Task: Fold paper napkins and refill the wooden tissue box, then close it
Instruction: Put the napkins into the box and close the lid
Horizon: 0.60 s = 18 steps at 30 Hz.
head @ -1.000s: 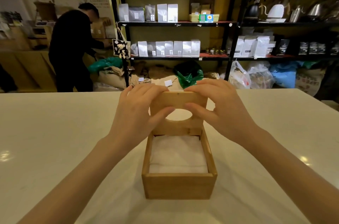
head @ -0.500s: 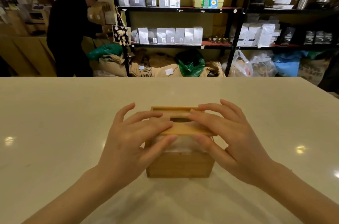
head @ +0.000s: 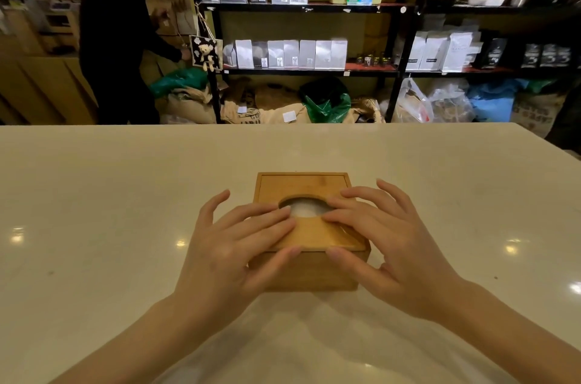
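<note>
while the tissue box (head: pixel 309 270) sits squarely facing the camera, both hands, left hand (head: pixel 232 245) and right hand (head: pixel 390 242), are pressing its lid (head: pixel 311 232) with flat, spread fingers, gripping nothing.

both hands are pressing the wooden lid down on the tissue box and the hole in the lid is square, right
Not quite. In the head view the left hand and right hand do rest on the flat wooden lid of the square wooden tissue box, but the lid's hole is oval, not square, with white paper napkins showing through.
</note>
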### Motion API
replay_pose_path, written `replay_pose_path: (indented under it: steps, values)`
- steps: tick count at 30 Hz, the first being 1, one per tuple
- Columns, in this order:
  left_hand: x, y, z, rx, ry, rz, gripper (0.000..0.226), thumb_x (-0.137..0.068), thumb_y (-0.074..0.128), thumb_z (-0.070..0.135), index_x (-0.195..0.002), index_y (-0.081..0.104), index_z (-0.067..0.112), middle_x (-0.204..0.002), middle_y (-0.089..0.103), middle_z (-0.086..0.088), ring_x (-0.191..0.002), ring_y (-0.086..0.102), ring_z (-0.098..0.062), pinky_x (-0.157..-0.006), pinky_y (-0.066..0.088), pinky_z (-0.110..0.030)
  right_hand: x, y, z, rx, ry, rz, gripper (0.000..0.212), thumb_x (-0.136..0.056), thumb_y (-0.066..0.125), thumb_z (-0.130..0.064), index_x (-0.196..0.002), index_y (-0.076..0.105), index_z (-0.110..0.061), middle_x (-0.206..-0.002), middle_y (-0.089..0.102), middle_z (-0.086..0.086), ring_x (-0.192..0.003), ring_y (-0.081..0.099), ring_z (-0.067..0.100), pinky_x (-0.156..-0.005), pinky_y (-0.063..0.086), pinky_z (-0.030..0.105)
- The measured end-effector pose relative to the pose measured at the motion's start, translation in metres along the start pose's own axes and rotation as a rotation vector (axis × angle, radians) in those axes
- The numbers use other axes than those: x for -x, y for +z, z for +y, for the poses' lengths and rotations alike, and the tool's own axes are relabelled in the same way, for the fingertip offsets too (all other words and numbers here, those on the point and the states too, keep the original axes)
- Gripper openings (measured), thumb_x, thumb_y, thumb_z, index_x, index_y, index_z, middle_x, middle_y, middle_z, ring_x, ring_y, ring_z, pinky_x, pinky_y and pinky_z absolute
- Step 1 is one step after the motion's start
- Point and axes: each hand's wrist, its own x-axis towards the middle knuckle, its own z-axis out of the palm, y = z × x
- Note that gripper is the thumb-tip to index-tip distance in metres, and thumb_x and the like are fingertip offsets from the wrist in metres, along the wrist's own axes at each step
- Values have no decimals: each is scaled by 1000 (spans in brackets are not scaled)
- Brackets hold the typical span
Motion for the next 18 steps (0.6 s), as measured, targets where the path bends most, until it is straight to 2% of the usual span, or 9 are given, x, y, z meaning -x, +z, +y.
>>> replay_pose_path:
  steps: [6, 11, 15, 18]
  values:
    - [-1, -1, 0, 8, -11, -16, 36, -84, 50, 45, -95, 74, 20, -103, 72, 9, -101, 58, -2, -101, 33, -44, -2, -1, 1, -1, 1, -28, 39, -87, 44, -50, -107, 64, -22, -117, 66, -6, -120, 46, 9, -108, 27, 43]
    - [-10, -4, 1, 38, -24, -22, 37, -86, 47, 45, -86, 74, 20, -97, 73, 7, -93, 58, -2, -98, 35, -38, -16, -8, 2, -76, 35, -14, 33, -87, 44, -44, -93, 68, -22, -112, 67, -7, -117, 46, 9, -105, 30, 40]
    - [-21, -7, 0, 59, -66, -16, 31, -84, 50, 40, -89, 73, 19, -98, 73, 6, -94, 58, -3, -96, 37, -37, -36, -12, 5, -91, 92, -52, 35, -86, 41, -41, -95, 70, -23, -117, 64, -6, -122, 43, 14, -103, 36, 39]
    - [-29, -7, -2, 57, -82, -16, 29, -83, 51, 37, -91, 72, 18, -98, 72, 4, -96, 56, -3, -94, 36, -33, -48, -12, 6, -97, 147, -153, 42, -84, 36, -47, -101, 68, -27, -127, 58, -6, -128, 36, 13, -106, 32, 39]
